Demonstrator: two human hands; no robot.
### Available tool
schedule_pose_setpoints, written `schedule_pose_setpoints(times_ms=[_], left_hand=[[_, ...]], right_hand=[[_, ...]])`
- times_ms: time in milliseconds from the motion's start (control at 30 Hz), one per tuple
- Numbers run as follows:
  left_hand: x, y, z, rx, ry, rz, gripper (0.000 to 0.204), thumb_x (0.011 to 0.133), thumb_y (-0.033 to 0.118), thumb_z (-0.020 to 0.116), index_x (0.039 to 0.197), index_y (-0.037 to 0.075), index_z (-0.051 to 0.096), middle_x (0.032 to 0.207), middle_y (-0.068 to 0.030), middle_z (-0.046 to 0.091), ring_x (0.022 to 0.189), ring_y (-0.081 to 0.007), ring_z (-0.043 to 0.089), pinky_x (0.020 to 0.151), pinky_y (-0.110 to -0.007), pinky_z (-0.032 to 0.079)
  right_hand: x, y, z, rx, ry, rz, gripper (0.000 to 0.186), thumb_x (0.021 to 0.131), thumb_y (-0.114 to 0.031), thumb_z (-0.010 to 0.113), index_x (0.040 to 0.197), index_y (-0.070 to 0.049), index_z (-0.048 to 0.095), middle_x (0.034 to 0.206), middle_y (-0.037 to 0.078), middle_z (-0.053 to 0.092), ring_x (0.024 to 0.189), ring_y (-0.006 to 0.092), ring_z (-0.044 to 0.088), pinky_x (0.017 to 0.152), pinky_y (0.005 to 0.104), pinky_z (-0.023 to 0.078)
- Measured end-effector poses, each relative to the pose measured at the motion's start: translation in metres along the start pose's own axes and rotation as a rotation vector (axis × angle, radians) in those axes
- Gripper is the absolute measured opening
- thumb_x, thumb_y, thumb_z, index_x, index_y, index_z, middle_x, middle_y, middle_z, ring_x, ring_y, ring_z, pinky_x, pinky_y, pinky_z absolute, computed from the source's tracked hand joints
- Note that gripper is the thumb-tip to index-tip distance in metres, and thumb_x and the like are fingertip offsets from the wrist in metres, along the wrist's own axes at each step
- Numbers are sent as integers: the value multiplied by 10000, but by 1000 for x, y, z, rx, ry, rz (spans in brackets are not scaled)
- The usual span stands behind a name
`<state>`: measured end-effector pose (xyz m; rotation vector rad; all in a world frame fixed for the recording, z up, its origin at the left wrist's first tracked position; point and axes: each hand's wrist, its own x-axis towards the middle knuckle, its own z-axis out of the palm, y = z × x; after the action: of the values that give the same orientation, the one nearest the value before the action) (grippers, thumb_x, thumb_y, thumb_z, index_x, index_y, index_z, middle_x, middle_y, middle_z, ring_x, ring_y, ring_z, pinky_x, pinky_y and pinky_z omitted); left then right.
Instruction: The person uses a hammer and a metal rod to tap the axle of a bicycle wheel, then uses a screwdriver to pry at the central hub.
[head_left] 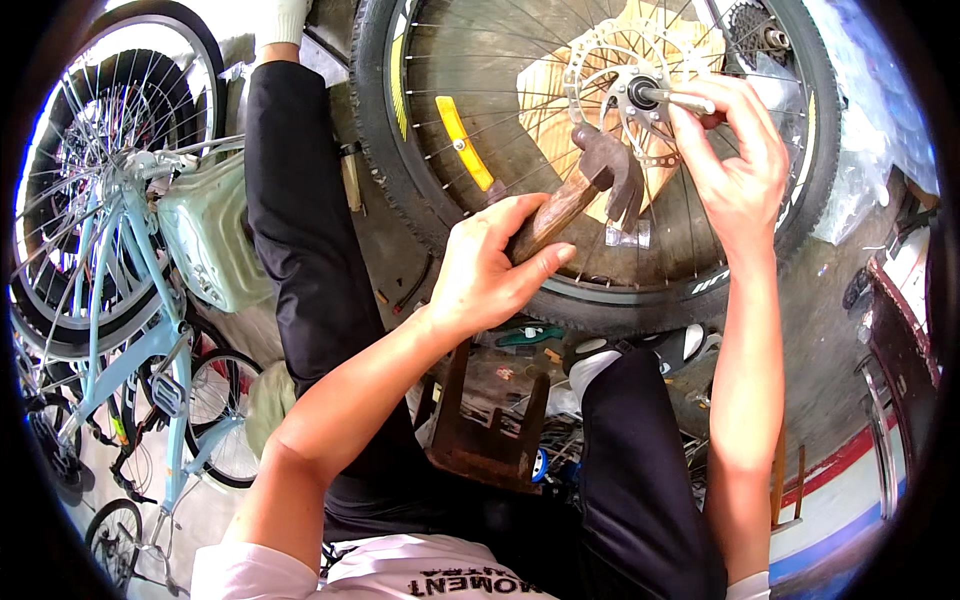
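Observation:
A bicycle wheel (372, 140) lies flat in front of me, with a silver disc brake rotor (574, 84) around its hub (640, 93). My left hand (488, 268) is closed around the wooden handle of a claw hammer (556, 214). The dark hammer head is over the spokes, just below the hub. Between the fingertips of my right hand (742, 175) is a slim metal rod (692, 101), its inner end at the hub's centre. Whether the rod sits inside the hub cannot be seen. A yellow reflector (465, 142) is fixed among the spokes.
Beneath the wheel is a wooden board (548, 88). A light-blue bicycle frame (135, 355) and a greenish plastic container (215, 235) stand at left. Clear plastic wrapping (868, 130) lies at right. Close to my legs is a rusty metal piece (490, 440).

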<state>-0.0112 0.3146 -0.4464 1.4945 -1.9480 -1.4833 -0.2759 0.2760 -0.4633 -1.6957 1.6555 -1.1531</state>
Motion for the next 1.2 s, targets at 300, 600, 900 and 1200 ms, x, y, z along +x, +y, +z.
schedule_pose_setpoints(times_ms=[300,600,900,1200], left_hand=[[9,7,1,-135,-21,-37,461,980,301,739,1275,-35,625,831,-81,670,696,-144,637,657,-293,514],[43,25,18,-443,-45,-168,381,1133,318,460,1250,-4,626,743,7,591,556,-49,512,513,-230,415],[52,15,25,-409,-55,-127,382,1133,321,467,1238,-10,624,720,11,573,550,-54,501,508,-238,404],[53,14,22,-324,-35,-79,353,1123,293,502,1253,-12,624,745,11,580,559,-55,509,511,-233,410]], right_hand=[[2,4,-3,-47,-16,-20,186,855,-4,770,1031,-45,725,971,48,711,762,136,601,713,275,508],[3,6,-8,-87,-9,-77,221,825,19,778,1028,-50,724,945,53,722,765,163,631,696,289,521],[7,5,-8,-78,4,-85,213,829,-14,790,1031,-35,727,971,64,731,801,178,661,723,299,540],[10,6,-7,-54,29,-123,185,834,-29,792,1005,-46,724,890,39,703,737,146,623,689,295,519]])
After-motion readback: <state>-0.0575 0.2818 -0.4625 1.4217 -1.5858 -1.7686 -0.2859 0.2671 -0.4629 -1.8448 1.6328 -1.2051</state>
